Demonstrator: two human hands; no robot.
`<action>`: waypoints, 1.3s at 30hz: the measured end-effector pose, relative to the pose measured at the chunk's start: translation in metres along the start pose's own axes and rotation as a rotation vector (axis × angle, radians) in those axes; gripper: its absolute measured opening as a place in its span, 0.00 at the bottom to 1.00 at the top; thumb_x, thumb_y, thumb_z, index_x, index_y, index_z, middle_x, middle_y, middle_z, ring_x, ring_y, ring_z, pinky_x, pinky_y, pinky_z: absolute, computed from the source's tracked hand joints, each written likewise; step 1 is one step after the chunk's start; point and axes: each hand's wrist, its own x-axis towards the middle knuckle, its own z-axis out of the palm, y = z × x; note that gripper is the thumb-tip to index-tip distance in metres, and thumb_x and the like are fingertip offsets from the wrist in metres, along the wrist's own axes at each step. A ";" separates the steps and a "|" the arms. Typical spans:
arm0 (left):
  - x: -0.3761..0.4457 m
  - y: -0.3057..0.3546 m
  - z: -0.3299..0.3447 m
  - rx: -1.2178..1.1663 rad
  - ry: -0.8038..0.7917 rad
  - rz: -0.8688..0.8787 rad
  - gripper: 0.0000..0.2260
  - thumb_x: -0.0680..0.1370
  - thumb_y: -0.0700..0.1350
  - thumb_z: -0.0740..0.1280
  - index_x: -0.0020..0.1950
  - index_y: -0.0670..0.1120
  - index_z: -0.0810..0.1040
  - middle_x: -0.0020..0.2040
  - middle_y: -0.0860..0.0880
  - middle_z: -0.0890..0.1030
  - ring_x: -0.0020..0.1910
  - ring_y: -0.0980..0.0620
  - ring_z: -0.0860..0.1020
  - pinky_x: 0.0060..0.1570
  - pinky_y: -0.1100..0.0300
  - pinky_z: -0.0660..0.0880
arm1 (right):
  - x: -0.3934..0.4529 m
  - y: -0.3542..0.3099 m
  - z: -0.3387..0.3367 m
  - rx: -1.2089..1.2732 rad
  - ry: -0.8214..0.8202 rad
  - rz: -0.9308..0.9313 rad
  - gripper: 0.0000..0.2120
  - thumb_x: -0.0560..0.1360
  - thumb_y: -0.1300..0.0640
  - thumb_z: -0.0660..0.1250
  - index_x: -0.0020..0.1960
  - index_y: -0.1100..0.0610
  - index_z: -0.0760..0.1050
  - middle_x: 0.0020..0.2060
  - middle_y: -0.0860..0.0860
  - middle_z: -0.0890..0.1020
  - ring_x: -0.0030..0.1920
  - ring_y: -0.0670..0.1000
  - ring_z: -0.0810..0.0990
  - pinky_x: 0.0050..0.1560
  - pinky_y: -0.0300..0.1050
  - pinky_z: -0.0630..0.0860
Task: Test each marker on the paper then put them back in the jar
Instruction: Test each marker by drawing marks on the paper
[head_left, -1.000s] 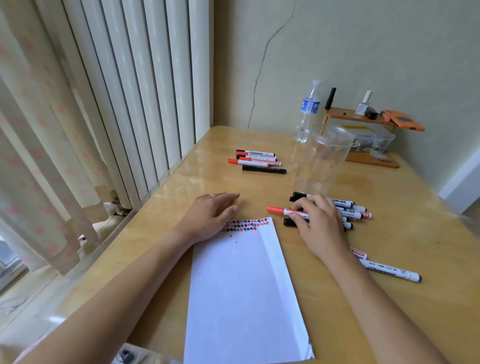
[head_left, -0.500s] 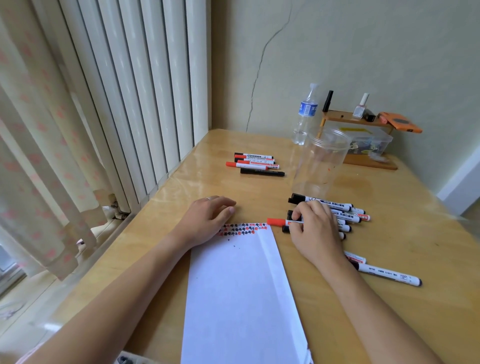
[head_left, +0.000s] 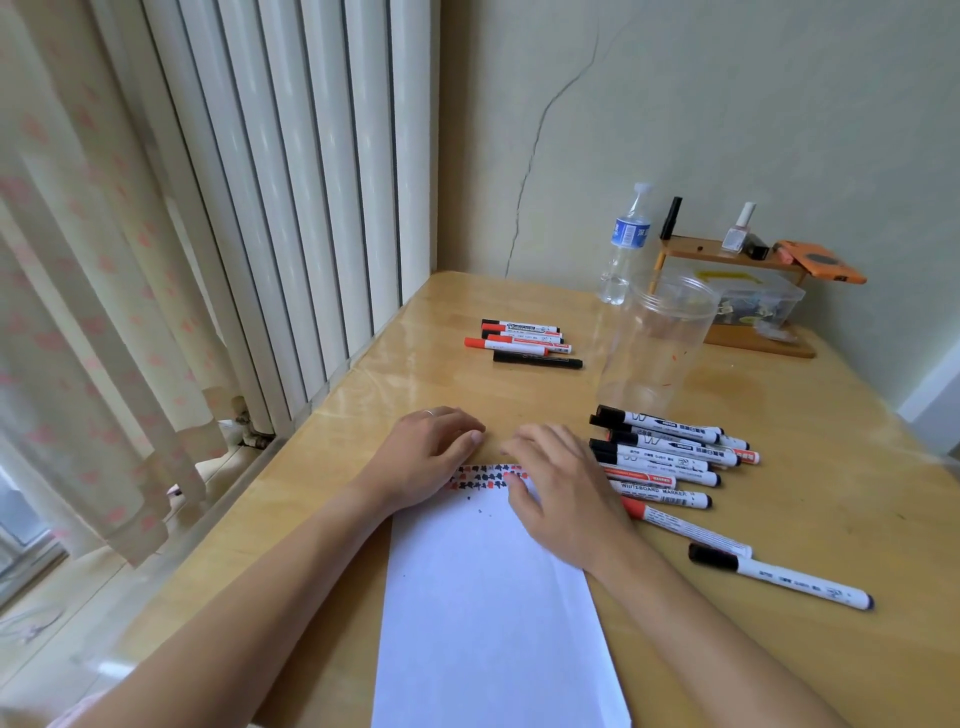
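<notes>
Markers everywhere on this table (head_left: 779, 519). Big pile (head_left: 670, 457) sits just right of the paper (head_left: 493, 597), with the clear jar (head_left: 654, 348) upright right behind it. Jar looks empty apart from some red specks. Smaller bunch (head_left: 522, 343) lies farther back, left of the jar, and one stray marker (head_left: 779, 577) sits alone near right. Left hand (head_left: 426, 457) rests on the paper's far left corner, fingers loosely bent, holding nothing. Right hand (head_left: 561, 493) is over the scribbles (head_left: 483, 477) at the top edge, fingers curled; can't tell if it's holding a marker. Bottle (head_left: 626, 244), wooden shelf (head_left: 727, 249) and a plastic box (head_left: 758, 301) crowd the far right by the wall.
</notes>
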 end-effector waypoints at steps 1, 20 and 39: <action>0.001 0.000 0.000 0.004 0.000 -0.002 0.22 0.81 0.60 0.57 0.60 0.49 0.84 0.58 0.54 0.83 0.58 0.56 0.79 0.62 0.56 0.73 | 0.001 0.001 0.002 0.028 -0.038 0.014 0.09 0.80 0.53 0.63 0.57 0.54 0.77 0.55 0.48 0.76 0.57 0.52 0.74 0.59 0.49 0.74; 0.082 -0.020 0.006 0.109 0.015 -0.082 0.15 0.80 0.50 0.66 0.67 0.55 0.78 0.67 0.51 0.75 0.65 0.50 0.74 0.68 0.47 0.70 | 0.004 0.010 0.006 0.129 -0.130 0.093 0.07 0.81 0.48 0.59 0.56 0.46 0.73 0.54 0.40 0.72 0.57 0.45 0.71 0.58 0.44 0.72; 0.149 -0.035 0.043 0.229 0.072 -0.052 0.16 0.79 0.53 0.67 0.67 0.56 0.77 0.68 0.49 0.75 0.66 0.47 0.73 0.64 0.50 0.63 | 0.056 0.010 0.015 -0.007 -0.144 0.119 0.10 0.79 0.45 0.59 0.44 0.50 0.66 0.40 0.45 0.70 0.45 0.49 0.71 0.39 0.43 0.63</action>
